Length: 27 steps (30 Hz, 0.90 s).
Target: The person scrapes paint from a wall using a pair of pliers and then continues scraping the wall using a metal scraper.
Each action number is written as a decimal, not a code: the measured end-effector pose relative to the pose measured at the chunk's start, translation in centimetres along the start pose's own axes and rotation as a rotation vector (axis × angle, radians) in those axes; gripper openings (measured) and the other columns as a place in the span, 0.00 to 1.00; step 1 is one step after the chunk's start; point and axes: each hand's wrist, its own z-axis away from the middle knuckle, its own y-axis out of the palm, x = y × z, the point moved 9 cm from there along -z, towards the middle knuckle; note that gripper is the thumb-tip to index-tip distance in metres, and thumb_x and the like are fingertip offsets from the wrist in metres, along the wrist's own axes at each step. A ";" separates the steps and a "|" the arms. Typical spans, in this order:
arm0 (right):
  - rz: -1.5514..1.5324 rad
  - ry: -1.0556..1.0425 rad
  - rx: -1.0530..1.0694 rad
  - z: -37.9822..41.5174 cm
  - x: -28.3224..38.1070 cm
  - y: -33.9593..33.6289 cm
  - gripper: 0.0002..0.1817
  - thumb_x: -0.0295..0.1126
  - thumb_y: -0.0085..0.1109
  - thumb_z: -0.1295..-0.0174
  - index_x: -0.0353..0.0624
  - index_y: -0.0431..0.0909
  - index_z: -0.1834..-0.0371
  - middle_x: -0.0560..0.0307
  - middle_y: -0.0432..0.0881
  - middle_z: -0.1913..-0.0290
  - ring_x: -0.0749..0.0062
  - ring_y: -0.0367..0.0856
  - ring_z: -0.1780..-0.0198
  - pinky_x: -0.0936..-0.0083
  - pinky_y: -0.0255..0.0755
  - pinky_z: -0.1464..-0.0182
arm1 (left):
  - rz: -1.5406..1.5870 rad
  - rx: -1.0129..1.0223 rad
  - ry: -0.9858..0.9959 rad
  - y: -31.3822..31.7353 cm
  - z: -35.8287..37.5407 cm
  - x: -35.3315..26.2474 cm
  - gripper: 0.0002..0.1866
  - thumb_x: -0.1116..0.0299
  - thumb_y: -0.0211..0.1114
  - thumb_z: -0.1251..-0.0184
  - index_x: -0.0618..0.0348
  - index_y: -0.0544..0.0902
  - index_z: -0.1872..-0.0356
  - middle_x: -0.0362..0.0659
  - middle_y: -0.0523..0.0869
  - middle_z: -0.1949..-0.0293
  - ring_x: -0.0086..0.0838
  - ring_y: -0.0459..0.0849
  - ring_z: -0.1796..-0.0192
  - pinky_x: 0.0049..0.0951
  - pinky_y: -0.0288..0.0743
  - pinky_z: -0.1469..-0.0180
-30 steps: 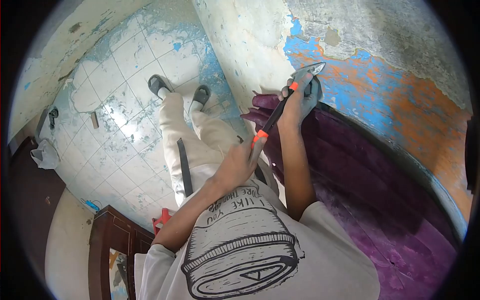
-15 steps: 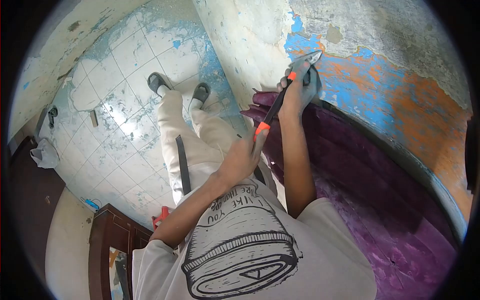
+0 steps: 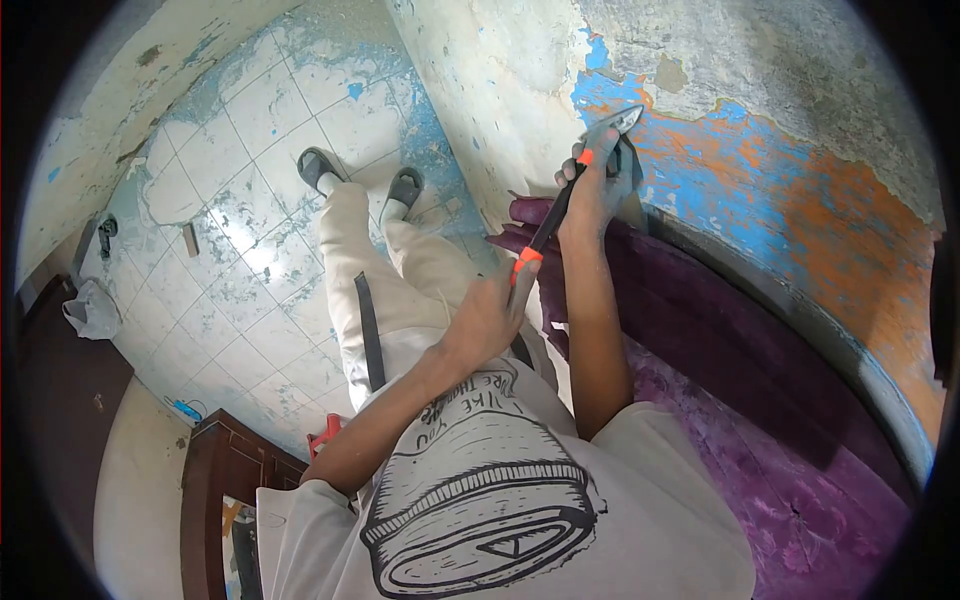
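A long black scraper (image 3: 550,222) with orange bands slants up to the right, its metal blade (image 3: 628,120) at or very near the wall (image 3: 740,165), where blue and orange paint is flaking. My right hand (image 3: 595,195) is closed round its upper part, just below the blade. Lower down, my left hand (image 3: 485,318) grips the handle end by the orange band. Whether the blade touches the wall is hard to tell.
Purple fabric (image 3: 720,330) lies along the wall at the right. Tiled floor (image 3: 290,190) spreads under my sandalled feet. A white bag (image 3: 92,310) is at the far left, dark wooden furniture (image 3: 205,480) at the lower left, and a red object (image 3: 325,432) beside my left arm.
The view has shifted slightly. Both hands keep their hold on the scraper, and the blade is in nearly the same place against the paint patch.
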 end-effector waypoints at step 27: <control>0.047 -0.026 0.022 -0.9 0.5 0.5 0.18 0.49 0.54 0.26 0.46 0.71 0.50 0.60 0.72 0.74 0.79 0.69 0.82 0.80 0.65 0.81 | 0.064 -0.043 0.052 0.3 -0.7 -0.3 0.19 0.60 0.52 0.20 0.73 0.72 0.61 0.66 0.75 0.81 0.63 0.78 0.75 0.51 0.67 0.75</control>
